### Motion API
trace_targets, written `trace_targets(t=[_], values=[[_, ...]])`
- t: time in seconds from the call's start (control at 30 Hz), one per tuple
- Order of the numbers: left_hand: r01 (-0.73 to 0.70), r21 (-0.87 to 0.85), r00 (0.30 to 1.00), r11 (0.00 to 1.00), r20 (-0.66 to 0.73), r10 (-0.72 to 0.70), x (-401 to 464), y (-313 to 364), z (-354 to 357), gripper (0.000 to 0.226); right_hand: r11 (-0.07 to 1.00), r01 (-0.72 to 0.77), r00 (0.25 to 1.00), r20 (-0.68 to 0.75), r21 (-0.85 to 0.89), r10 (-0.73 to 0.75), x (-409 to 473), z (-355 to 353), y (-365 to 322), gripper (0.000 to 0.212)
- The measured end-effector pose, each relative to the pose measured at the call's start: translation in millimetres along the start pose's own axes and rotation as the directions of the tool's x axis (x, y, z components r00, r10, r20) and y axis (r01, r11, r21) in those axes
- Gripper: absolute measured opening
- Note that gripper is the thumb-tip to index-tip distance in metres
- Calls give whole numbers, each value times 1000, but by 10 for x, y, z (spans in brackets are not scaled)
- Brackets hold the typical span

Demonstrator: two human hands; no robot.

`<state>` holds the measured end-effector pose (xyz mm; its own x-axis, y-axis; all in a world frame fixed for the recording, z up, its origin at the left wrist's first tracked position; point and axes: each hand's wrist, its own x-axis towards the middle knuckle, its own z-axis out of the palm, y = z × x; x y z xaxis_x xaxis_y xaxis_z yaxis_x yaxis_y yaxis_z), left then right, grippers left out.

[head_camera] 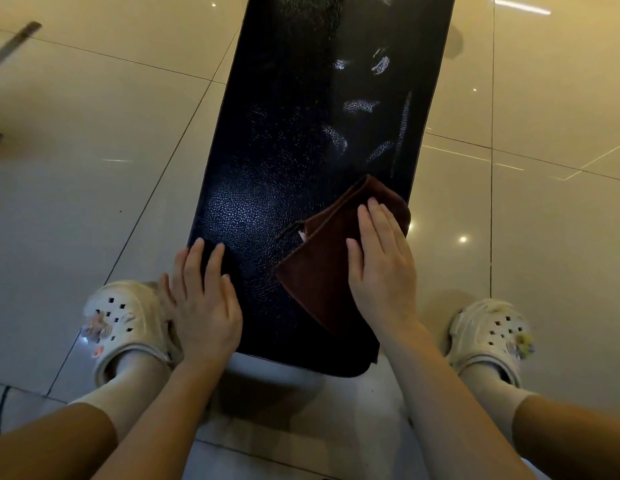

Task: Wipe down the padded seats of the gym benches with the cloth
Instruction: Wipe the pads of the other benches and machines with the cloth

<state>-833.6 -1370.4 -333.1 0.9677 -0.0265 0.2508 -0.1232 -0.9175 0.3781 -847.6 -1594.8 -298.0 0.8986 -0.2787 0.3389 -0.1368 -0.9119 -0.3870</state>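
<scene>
Up close, one folded brown cloth (331, 258) lies at the right edge of the single black padded table (284, 150), near its near end. Right hand (381, 268) presses flat on the cloth, grip wide, fingers straight. Left hand (203, 303) rests fingers-straight at the near left corner, holding nothing. Bare padding runs far ahead. Two white clogs (125, 323) flank it on the tiled floor (94, 150).

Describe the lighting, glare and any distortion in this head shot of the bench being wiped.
Head view: dim, warm yellowish light; small bright ceiling-light glints on the glossy floor tiles; sheen patches and streaks on the black padded seat; wide-angle bending of tile lines toward the edges; the brown cloth under the right hand and the left hand look sharp enough.
</scene>
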Motion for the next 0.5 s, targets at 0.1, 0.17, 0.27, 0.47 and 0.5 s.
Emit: trace_targets(t=[0.1, 0.17, 0.27, 0.47, 0.5], values=[[-139, -74, 987, 987, -86, 133, 253, 363, -82, 35, 997, -64, 998, 4, -53, 64, 89, 1, 46, 54], [-150, -141, 988, 979, -62, 142, 463, 641, -103, 30, 991, -108, 992, 52, -85, 113, 179, -11, 77, 61], [-48, -212, 993, 976, 97, 70, 681, 943, -96, 28, 987, -110, 987, 104, -120, 122, 285, -10, 111, 70], [9, -214, 976, 977, 214, 38, 784, 1005, -75, 15, 994, -88, 996, -8, -58, 88, -44, -9, -105, 59], [15, -205, 970, 979, 241, 35, 790, 1012, -97, 15, 994, -93, 995, 16, -60, 94, -132, 28, -178, 59]])
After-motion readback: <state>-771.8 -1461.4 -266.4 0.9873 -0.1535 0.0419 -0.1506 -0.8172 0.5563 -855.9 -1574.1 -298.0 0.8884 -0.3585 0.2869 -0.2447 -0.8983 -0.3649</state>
